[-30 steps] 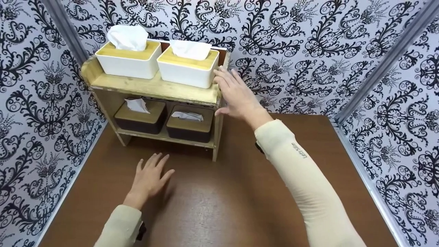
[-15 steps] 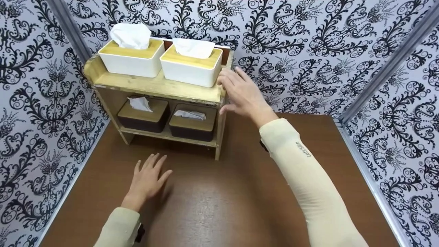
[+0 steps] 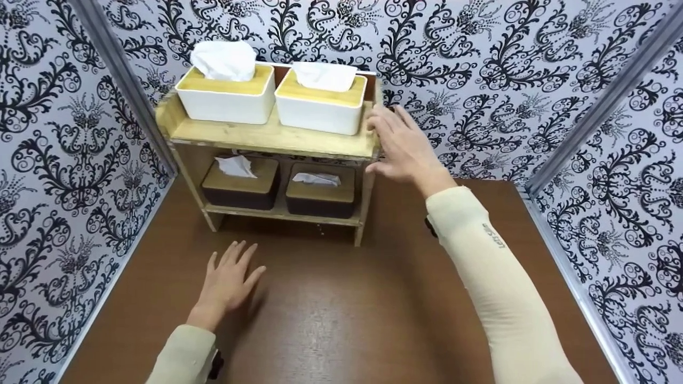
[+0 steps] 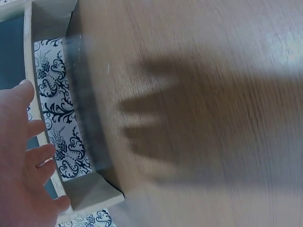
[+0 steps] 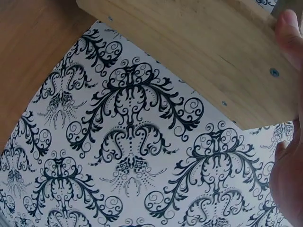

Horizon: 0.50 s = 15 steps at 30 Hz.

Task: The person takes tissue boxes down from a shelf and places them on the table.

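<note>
A small wooden shelf (image 3: 267, 140) stands on the brown table near the back wall. On its top board are two white tissue boxes, a left one (image 3: 229, 108) and a right one (image 3: 320, 114), with wood-coloured lids. Two dark tissue boxes, one on the left (image 3: 240, 198) and one on the right (image 3: 320, 207), sit on the lower board. My right hand (image 3: 403, 146) grips the shelf's right side panel (image 5: 199, 52), thumb at the front edge and fingers over the top part. My left hand (image 3: 227, 285) hovers above the table in front of the shelf, fingers spread, holding nothing.
Patterned wallpaper walls enclose the table (image 3: 320, 320) at the back, left and right. Metal posts such as the right one (image 3: 597, 101) mark the corners. Bare table surface lies to the shelf's right and in front of it.
The shelf with its tissue boxes has shifted to the right together with my right hand, mostly in the last half second. My left hand has stayed nearly in place.
</note>
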### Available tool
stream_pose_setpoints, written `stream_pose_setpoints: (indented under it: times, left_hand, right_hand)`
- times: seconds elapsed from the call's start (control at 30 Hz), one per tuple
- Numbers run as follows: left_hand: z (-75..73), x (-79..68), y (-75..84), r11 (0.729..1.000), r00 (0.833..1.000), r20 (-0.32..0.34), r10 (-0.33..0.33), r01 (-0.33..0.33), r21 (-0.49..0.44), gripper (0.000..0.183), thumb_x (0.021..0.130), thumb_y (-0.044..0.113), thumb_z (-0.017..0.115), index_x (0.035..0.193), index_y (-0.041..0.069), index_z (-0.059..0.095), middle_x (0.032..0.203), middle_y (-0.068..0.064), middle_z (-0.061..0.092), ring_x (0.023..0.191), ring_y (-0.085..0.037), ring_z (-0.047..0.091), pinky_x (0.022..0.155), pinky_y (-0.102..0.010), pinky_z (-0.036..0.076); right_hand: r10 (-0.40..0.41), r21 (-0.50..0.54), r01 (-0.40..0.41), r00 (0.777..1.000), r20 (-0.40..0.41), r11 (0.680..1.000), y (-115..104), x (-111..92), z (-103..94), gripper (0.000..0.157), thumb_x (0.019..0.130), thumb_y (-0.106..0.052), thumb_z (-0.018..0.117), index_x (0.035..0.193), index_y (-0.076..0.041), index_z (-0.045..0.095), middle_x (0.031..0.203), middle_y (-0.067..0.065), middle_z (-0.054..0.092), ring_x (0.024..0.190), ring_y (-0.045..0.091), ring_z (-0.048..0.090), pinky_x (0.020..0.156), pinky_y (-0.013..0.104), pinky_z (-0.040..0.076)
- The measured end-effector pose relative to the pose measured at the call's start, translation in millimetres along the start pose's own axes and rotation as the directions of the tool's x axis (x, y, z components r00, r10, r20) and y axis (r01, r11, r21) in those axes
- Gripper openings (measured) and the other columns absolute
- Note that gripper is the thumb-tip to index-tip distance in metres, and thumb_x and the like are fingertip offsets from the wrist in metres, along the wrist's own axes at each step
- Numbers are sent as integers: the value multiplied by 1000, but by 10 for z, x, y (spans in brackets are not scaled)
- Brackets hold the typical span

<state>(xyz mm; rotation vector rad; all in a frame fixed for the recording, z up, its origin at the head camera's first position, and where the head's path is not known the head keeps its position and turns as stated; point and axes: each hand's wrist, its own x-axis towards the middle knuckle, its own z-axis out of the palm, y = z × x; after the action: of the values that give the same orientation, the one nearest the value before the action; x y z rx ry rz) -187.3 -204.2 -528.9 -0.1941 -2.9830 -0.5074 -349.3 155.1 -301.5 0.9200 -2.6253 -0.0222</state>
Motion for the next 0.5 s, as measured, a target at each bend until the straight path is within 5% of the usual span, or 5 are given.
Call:
stream_pose_setpoints:
  times: [0.2,0.5]
  left_hand:
    - [26,-23,-8,1000,1000,12,-7,7,0,60,98,46,50,148,13,43,153,-18,39,146,-37,29,117,-67,15]
    - [3,-31,-2,1000,1000,6,-11,11,-19,60,98,48,49,147,13,44,154,-19,38,147,-38,27,116,-68,14]
  right_hand:
    - [77,28,-76,995,-63,997,62,-70,74,87,69,-72,67,126,-12,40,153,10,35,148,27,27,127,43,5]
    - [87,27,-83,985,-151,996,246,-131,117,84,69,-71,69,119,-8,46,146,12,45,140,30,39,127,40,12]
